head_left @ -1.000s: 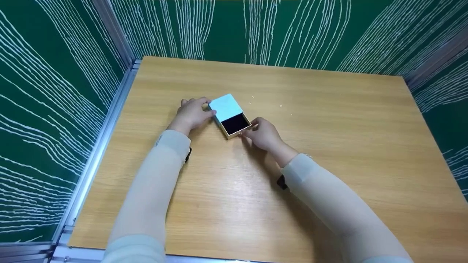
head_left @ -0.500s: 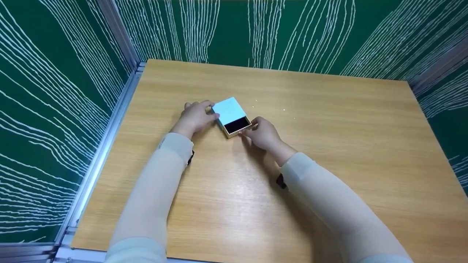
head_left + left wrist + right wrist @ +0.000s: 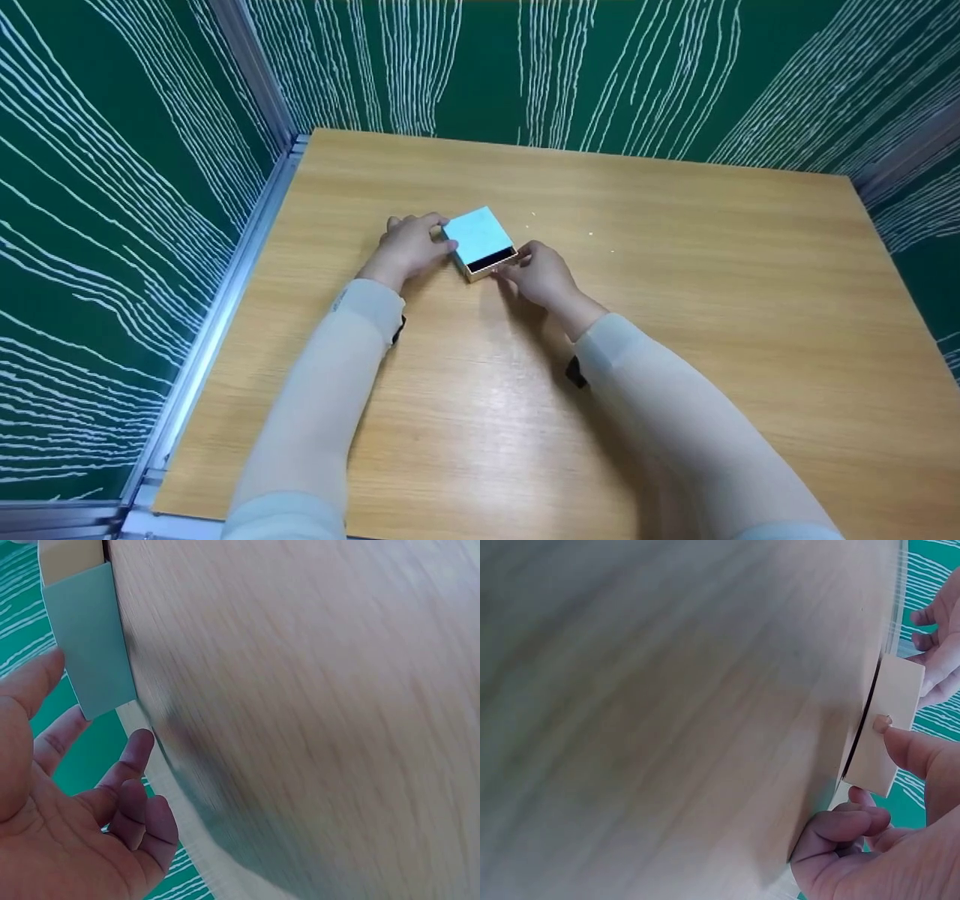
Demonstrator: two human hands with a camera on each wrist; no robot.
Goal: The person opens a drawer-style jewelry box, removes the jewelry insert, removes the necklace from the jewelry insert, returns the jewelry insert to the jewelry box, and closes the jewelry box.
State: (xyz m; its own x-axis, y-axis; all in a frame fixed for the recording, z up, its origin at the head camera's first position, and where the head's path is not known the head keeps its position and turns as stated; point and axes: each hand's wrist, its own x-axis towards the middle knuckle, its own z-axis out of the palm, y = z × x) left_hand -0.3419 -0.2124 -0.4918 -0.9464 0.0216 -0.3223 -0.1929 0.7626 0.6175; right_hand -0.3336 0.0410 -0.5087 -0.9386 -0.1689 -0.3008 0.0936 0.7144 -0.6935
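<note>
Left hand (image 3: 409,246) braces the pale blue sleeve (image 3: 477,234) mid-table, fingers loosely spread; right hand (image 3: 541,274) pinches the tan drawer's (image 3: 491,265) front, only a sliver showing — push off-line and I'd say it jams or skids.

Wooden tabletop (image 3: 667,705) blurred in both wrist views.
</note>
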